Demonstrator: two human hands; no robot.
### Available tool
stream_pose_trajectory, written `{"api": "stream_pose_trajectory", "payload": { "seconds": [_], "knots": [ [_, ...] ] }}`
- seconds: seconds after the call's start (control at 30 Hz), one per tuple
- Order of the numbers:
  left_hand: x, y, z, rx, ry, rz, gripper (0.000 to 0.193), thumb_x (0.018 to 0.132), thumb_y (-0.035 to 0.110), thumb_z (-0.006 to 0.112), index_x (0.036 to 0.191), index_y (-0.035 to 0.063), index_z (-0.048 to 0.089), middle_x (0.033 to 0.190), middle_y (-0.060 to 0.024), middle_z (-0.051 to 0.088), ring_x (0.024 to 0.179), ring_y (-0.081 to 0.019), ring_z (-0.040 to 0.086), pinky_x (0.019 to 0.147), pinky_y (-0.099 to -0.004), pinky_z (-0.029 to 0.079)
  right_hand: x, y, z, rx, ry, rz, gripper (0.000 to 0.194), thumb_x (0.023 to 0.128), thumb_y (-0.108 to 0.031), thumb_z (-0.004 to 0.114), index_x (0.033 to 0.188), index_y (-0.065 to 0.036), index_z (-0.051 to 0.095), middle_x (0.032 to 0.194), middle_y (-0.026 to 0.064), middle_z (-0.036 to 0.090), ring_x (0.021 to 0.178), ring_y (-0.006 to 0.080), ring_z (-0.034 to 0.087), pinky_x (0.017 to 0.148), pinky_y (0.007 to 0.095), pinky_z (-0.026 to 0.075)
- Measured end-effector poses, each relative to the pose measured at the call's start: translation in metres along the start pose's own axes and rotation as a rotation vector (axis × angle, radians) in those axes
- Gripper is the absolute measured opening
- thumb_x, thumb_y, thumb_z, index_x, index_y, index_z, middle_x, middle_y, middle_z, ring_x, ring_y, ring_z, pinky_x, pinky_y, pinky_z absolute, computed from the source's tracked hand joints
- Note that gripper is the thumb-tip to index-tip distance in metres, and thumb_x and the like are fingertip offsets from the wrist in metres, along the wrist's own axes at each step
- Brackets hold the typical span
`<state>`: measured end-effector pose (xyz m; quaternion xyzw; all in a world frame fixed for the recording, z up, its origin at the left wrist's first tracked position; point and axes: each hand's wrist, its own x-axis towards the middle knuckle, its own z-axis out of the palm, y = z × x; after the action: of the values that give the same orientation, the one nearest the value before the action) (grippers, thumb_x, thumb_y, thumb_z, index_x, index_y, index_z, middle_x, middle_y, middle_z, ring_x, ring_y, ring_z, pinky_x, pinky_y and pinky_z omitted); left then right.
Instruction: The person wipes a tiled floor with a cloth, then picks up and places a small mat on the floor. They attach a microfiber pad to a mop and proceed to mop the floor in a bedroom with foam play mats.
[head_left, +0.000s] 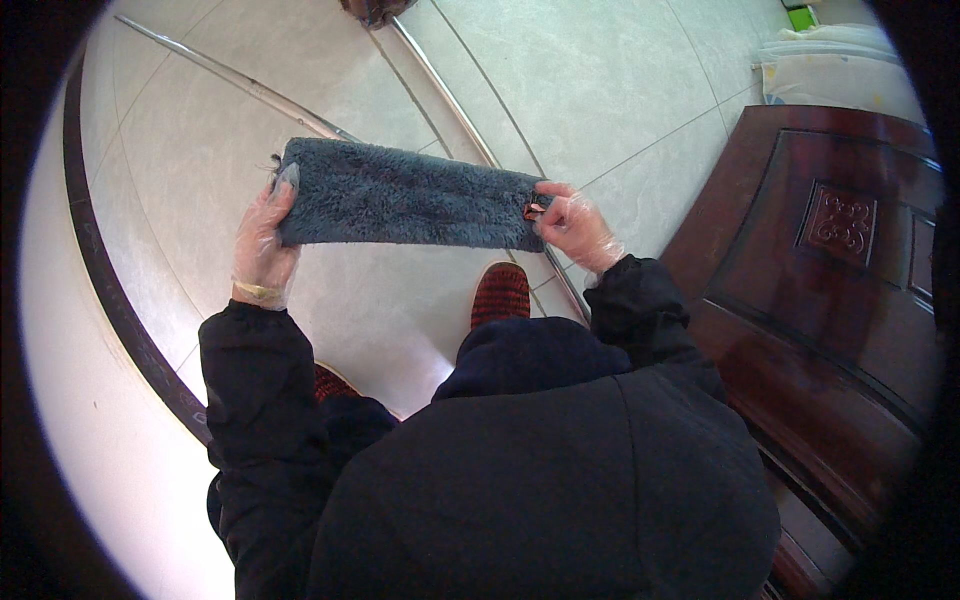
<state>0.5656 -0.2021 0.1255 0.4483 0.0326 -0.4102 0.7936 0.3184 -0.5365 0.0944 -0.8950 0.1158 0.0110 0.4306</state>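
Note:
A dark grey-blue plush mop pad (412, 196), long and rectangular, is stretched between my hands above the tiled floor. My left hand (266, 236), in a clear plastic glove, grips its left end with the thumb on top; some loose strands stick out at that corner. At the right end, my right hand (574, 225), also in a clear glove, pinches the edge by a small reddish-brown piece whose kind I cannot tell. Beyond the pad, a metal pole (442, 86) lies on the floor, running from a brown object (377, 10) at the top. A second metal pole (240, 81) lies to the left.
A carved dark red wooden door or panel (772, 247) stands at the right. Behind it are pale folded or stacked fabrics (832, 71) and a green item (802, 18). A white wall with a dark skirting (97, 262) curves along the left. My red-and-black slipper (501, 292) is below the pad.

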Motion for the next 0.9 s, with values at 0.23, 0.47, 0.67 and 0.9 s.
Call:
{"api": "stream_pose_trajectory", "payload": {
  "seconds": [0.23, 0.47, 0.67, 0.9],
  "knots": [
    [0.0, 0.0, 0.0, 0.026, -0.03, -0.005, 0.042, 0.095, 0.02, 0.056, 0.131, -0.0013, 0.048, 0.122, -0.0089, 0.06, 0.109, -0.0188, 0.059, 0.094, -0.0313, 0.048, -0.001, 0.0, 0.009, -0.137, -0.153, -0.042, 0.006, 0.078, -0.003, 0.065, 0.076, 0.001, 0.061, 0.126, 0.0212, 0.052, 0.096, 0.0341, 0.062, 0.079, 0.0376, 0.053],
    [-0.002, -0.001, 0.001, 0.005, -0.003, -0.001, 0.041, 0.094, 0.022, 0.058, 0.128, 0.0, 0.051, 0.121, -0.0088, 0.061, 0.108, -0.0188, 0.06, 0.094, -0.0312, 0.048, -0.008, 0.001, 0.015, 0.076, -0.035, 0.171, 0.023, 0.075, -0.004, 0.072, 0.095, -0.002, 0.06, 0.102, 0.0113, 0.057, 0.081, 0.0211, 0.064, 0.071, 0.0306, 0.053],
    [-0.002, -0.003, -0.005, -0.036, 0.062, -0.013, 0.041, 0.093, 0.024, 0.06, 0.126, 0.0005, 0.054, 0.121, -0.0079, 0.061, 0.108, -0.0191, 0.06, 0.093, -0.0326, 0.048, -0.015, 0.012, 0.011, 0.829, 0.411, 0.409, 0.029, 0.082, -0.006, 0.071, 0.107, 0.001, 0.06, 0.09, 0.0066, 0.066, 0.077, 0.0132, 0.063, 0.067, 0.0266, 0.052],
    [-0.001, -0.005, -0.003, -0.023, 0.075, -0.005, 0.04, 0.094, 0.024, 0.059, 0.126, 0.0015, 0.053, 0.119, -0.0074, 0.062, 0.106, -0.0189, 0.06, 0.092, -0.033, 0.049, -0.031, 0.047, 0.008, 0.815, 0.489, 0.467, 0.035, 0.083, -0.01, 0.072, 0.114, -0.004, 0.057, 0.085, 0.0055, 0.065, 0.07, 0.012, 0.061, 0.064, 0.0262, 0.05]
  ]
}}
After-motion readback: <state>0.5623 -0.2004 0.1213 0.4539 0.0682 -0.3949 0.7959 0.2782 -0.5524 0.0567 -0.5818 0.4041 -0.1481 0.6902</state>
